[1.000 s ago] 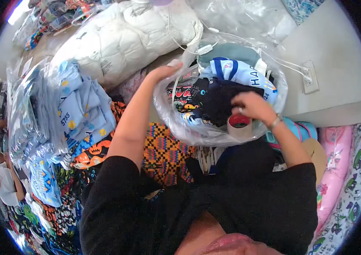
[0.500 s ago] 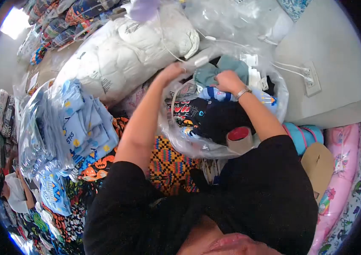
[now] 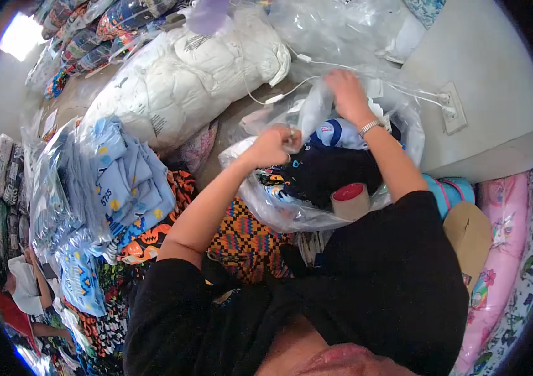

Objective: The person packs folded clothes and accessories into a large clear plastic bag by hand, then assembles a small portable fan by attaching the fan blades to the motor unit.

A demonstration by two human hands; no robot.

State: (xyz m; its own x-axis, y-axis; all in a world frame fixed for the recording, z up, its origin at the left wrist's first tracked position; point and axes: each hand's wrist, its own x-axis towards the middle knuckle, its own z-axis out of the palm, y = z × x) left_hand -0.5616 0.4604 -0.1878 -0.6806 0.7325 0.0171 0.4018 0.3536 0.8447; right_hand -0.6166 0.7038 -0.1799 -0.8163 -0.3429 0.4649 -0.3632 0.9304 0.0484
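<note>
Hands: the left hand (image 3: 277,146) is closed, with clear film gathered at its fingers; judged a hold on the clear plastic bag (image 3: 282,216). The right hand (image 3: 346,91) is at the bag's far side, fingers bent, beyond and to the right of the left; whether it grips film cannot be told. The bag's mouth lies below and between both hands.

Risks, as judged: the white cord (image 3: 310,80) passes right beside the right hand, contact unclear, so a pull on the film there could snag it and strain the plugs. Uneven tension between the hands could split the thin film. The roll of tape (image 3: 354,205), on the bag's near side, below the right forearm, could tip or roll if that rim were jerked.

Count: one open bag about the hands; one tape roll; one black garment (image 3: 335,166) to the right of the left hand; one light-blue garment with a navy band (image 3: 341,133) below the right hand, both in the bag; two inline cord fittings, one nearest the left hand; one wall socket (image 3: 454,108) with two plugs, right of the right hand; one metal-banded wristwatch (image 3: 371,127) on the right wrist. Garments underneath cannot be counted
</note>
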